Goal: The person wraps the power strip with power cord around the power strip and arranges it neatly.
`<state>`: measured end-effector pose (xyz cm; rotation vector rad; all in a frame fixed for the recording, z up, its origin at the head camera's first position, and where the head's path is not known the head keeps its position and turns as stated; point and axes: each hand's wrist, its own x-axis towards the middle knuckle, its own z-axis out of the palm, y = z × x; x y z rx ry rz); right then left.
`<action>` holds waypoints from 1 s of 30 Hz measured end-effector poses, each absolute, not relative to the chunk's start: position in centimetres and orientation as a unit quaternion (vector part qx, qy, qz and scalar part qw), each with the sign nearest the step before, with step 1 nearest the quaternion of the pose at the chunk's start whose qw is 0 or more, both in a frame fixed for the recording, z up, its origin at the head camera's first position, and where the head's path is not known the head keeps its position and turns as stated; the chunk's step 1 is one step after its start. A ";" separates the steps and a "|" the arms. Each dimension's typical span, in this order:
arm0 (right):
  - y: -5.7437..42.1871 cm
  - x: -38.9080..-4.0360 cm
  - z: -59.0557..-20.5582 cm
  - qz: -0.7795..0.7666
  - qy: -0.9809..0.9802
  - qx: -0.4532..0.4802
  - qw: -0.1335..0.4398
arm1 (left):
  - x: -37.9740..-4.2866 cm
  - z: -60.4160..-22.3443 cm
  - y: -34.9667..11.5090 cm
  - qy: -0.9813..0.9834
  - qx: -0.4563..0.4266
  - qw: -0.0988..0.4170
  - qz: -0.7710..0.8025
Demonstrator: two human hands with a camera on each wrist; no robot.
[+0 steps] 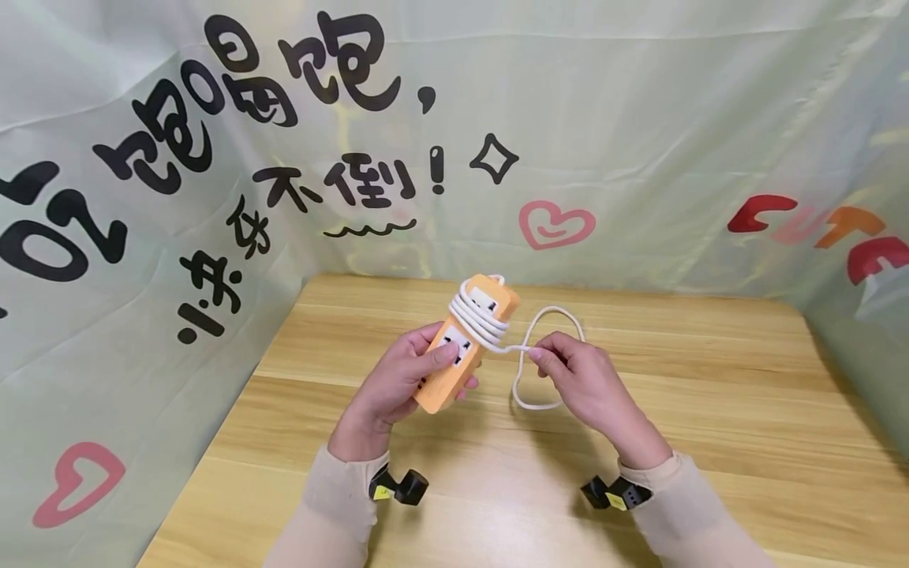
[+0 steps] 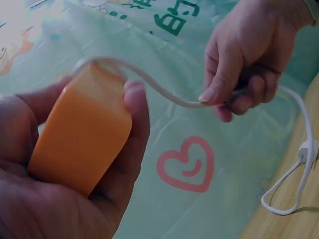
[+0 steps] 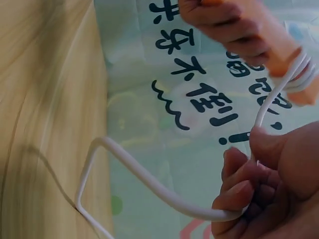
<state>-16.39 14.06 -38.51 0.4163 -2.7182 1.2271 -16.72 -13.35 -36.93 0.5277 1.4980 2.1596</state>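
My left hand (image 1: 408, 371) grips an orange power strip (image 1: 443, 386) above the table, its thumb lying over the white socket face. Several turns of white cord (image 1: 477, 322) wrap round the strip's far half. From there the cord runs to my right hand (image 1: 578, 375), which pinches it between thumb and forefinger a short way right of the strip. In the right wrist view the cord (image 3: 149, 184) also passes through the curled lower fingers and hangs beyond them. The left wrist view shows the strip's plain orange end (image 2: 82, 134) in the left palm.
A slack loop of the cord (image 1: 537, 407) hangs by the right hand over the wooden table (image 1: 710, 410). A light printed cloth (image 1: 639, 142) walls the table at the back and both sides. Each wrist carries a small black camera (image 1: 410, 487).
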 end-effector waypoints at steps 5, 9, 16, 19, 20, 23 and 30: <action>14.2 -16.7 -38.8 0.404 -0.907 0.108 0.046 | -16.5 -37.2 -13.4 0.514 0.262 0.270 0.771; 14.2 -16.7 -38.8 0.408 -0.905 0.110 0.056 | -16.5 -37.3 -13.3 0.506 0.286 0.295 0.759; 14.3 -16.5 -38.7 0.407 -0.898 0.155 0.064 | -16.5 -37.6 -13.0 0.563 0.303 0.348 0.686; 14.4 -16.5 -39.0 0.406 -0.893 0.182 0.064 | -16.6 -37.8 -12.8 0.579 0.316 0.378 0.650; 14.4 -16.6 -39.1 0.407 -0.893 0.183 0.063 | -16.6 -37.8 -12.8 0.584 0.321 0.385 0.639; 14.5 -16.7 -39.2 0.404 -0.897 0.171 0.052 | -16.6 -38.0 -12.5 0.607 0.327 0.398 0.605; 14.3 -16.4 -38.6 0.369 -0.919 0.138 0.006 | -16.9 -39.0 -11.5 0.741 0.366 0.334 0.453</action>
